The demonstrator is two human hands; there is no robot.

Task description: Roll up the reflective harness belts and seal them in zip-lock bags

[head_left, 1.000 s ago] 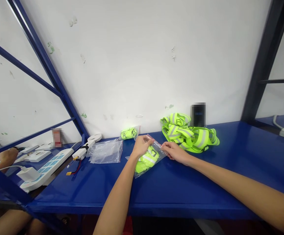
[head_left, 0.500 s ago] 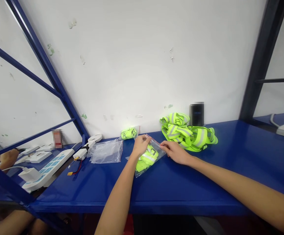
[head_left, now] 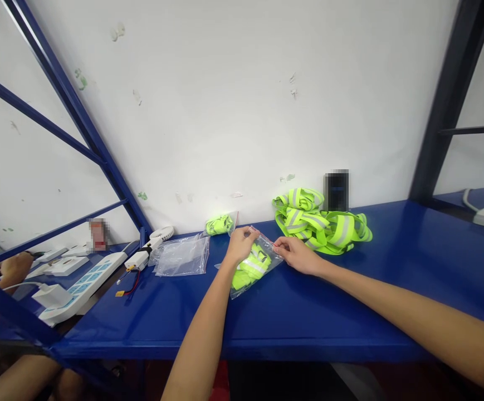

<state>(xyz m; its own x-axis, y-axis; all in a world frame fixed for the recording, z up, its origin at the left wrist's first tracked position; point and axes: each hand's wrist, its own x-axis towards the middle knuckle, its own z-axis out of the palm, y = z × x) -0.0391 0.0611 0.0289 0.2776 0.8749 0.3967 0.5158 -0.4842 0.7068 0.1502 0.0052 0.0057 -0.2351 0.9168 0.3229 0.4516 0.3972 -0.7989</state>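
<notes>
Straps [head_left: 342,229] lie on the table [head_left: 333,312], behind-right of the front bag [head_left: 252,267]

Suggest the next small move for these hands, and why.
Perhaps press the right hand along the red-lined edge of the clear bag: the left hand steadies it, the neon strap lies inside, and whether it's sealed is unclear.

Can see to the left of the fingers [head_left: 280,245], on the blue table [head_left: 141,334], a white fan [head_left: 163,232] and, in front of it, a yellow connector [head_left: 120,293]. Farther left from the fingers, near the blue frame [head_left: 68,97], can notice a white power strip [head_left: 99,275] bearing an adapter [head_left: 53,296], a blurred reddish object [head_left: 98,234] and another person's hand [head_left: 15,270]. Beyond the fingers, to their right, can find a blurred dark object [head_left: 337,190] by the white wall [head_left: 225,100]
</notes>
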